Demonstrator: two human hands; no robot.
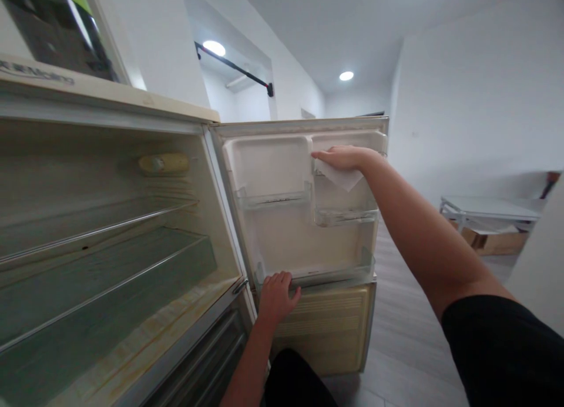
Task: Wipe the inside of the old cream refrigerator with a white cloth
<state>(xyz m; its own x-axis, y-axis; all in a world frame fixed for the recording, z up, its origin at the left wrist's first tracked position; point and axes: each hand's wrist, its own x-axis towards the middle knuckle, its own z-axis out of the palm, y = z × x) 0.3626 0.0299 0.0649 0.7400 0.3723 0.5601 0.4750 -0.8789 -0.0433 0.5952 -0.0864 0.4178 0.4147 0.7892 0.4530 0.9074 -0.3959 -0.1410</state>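
Note:
An open fridge door (282,236) stands in front of me, its inner side facing me. My right hand (339,157) is up at the door's upper right compartment, closed on a thin white wipe (346,178) that hangs below the palm. Its fingertips reach the divider between the two upper compartments. Lower down, my left hand (277,295) has its fingers curled over the front edge of the clear bottom door shelf (335,276), thumb apart. Smaller clear shelves sit higher, a left one (275,200) and a right one (346,218).
To the left is the open fridge interior with glass shelves (101,225) and yellowish stains on its floor (145,336). A lower door (326,325) with a yellowed lining stands below. At right are a low white table (489,206) and a cardboard box (502,241).

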